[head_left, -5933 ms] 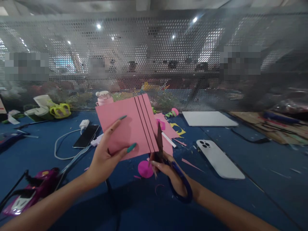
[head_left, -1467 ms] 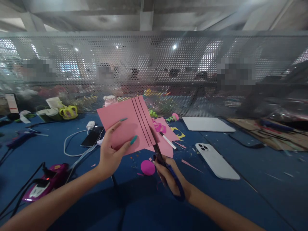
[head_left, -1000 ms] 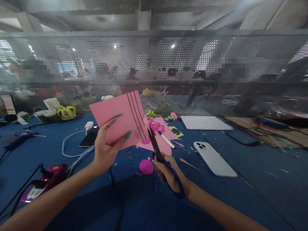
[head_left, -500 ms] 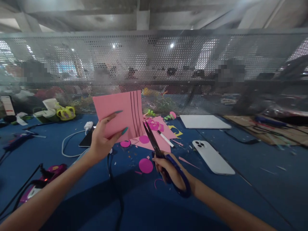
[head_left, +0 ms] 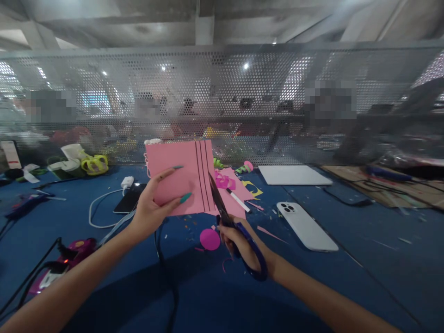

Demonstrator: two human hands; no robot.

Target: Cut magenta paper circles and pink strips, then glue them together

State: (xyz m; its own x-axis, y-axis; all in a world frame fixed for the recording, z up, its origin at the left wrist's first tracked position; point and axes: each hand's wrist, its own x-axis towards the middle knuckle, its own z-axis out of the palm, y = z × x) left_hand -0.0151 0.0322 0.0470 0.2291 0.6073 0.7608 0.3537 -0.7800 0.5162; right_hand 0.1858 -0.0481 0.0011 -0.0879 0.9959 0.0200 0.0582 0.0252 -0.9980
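My left hand (head_left: 152, 201) grips a pink sheet of paper (head_left: 176, 178) by its left part, thumb and a finger on the near face. Three dark lines run down the sheet near its right edge. My right hand (head_left: 244, 240) is closed round the dark blue handles of a pair of scissors (head_left: 224, 217). The blades point up and to the left, at the lower right edge of the sheet. Whether they touch the paper I cannot tell. Below the sheet a magenta paper circle (head_left: 210, 239) lies on the blue table (head_left: 215, 296).
Behind the sheet are pink scraps and a white marker (head_left: 238, 200). A white phone (head_left: 308, 226) lies to the right, a white flat panel (head_left: 294, 175) behind it. At left are a dark phone (head_left: 129, 199), a power strip (head_left: 65, 266) and tape rolls (head_left: 94, 164). A perforated screen (head_left: 222, 83) stands behind.
My left hand has brought the pink sheet right and down, toward the scissors. The scissors have shifted slightly left, and their blades now meet the sheet's right edge in the view.
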